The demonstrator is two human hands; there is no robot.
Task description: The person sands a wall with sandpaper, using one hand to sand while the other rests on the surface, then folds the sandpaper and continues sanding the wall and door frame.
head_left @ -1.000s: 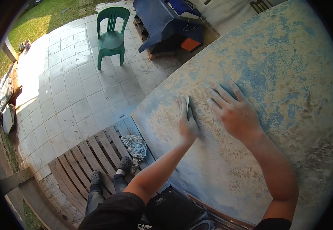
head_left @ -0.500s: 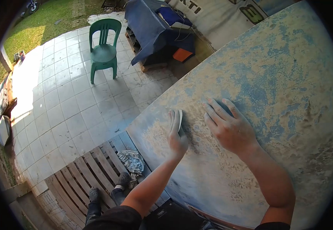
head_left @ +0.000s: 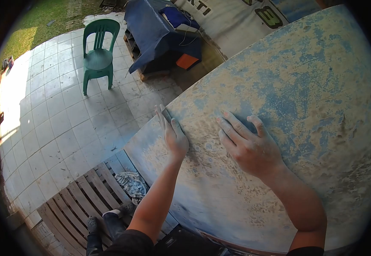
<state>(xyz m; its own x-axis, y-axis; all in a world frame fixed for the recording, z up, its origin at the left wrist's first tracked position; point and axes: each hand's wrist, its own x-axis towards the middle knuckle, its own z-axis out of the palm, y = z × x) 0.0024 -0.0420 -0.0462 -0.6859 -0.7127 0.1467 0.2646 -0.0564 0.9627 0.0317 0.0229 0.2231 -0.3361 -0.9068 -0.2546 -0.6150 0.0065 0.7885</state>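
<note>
A large curved panel (head_left: 288, 102) with patchy blue and tan, dusty paint fills the right side. Near its upper left edge, my left hand (head_left: 173, 137) holds a thin pale sheet (head_left: 165, 113) between thumb and fingers, the sheet against the surface. My right hand (head_left: 249, 143) lies on the panel to the right, holding nothing visible, its fingers apart and slightly bent. White dust coats both hands.
A green plastic chair (head_left: 98, 57) stands on the tiled floor (head_left: 57, 106). Behind are a blue tarp-covered stack (head_left: 151, 34) and a printed banner (head_left: 236, 25). Below left are a slatted wooden pallet (head_left: 72, 205) and a crumpled cloth (head_left: 130, 184).
My left hand has moved left and up with the sheet, towards the panel's edge. My right hand remains on the panel with little change. The whole view has shifted slightly.
</note>
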